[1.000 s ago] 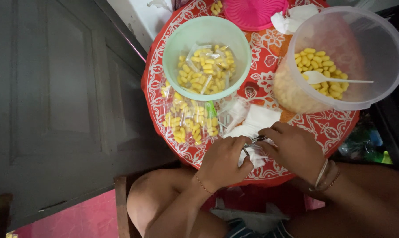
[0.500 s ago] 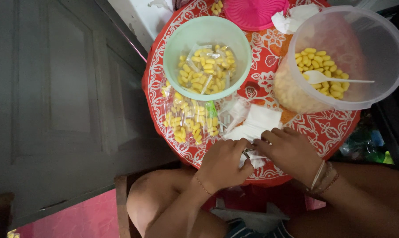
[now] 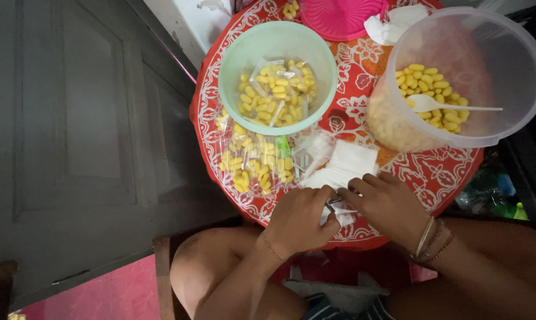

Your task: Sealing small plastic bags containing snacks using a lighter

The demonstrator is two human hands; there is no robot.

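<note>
A: What fills the view?
B: A round red patterned surface [image 3: 445, 172], with a clear tub [image 3: 493, 71] and a green bowl [image 3: 278, 44], both holding yellow pieces.
A: And the hands?
B: Left hand [image 3: 300, 216] and right hand [image 3: 389, 204] meet at the near edge, both pinched closed on a small clear packet [image 3: 339, 210], just below a stack of white bags [image 3: 345, 166].

Left hand [image 3: 303, 216]: shifted slightly toward the near edge of the round red table [image 3: 451, 172], fingers curled more tightly over the small clear bag [image 3: 339, 214] than a second ago. Right hand [image 3: 389, 204]: drawn in closer, fingertips now met with the left hand over the bag. Small metal tool [image 3: 334, 202]: now glimpsed between both hands; its kind cannot be told.
</note>
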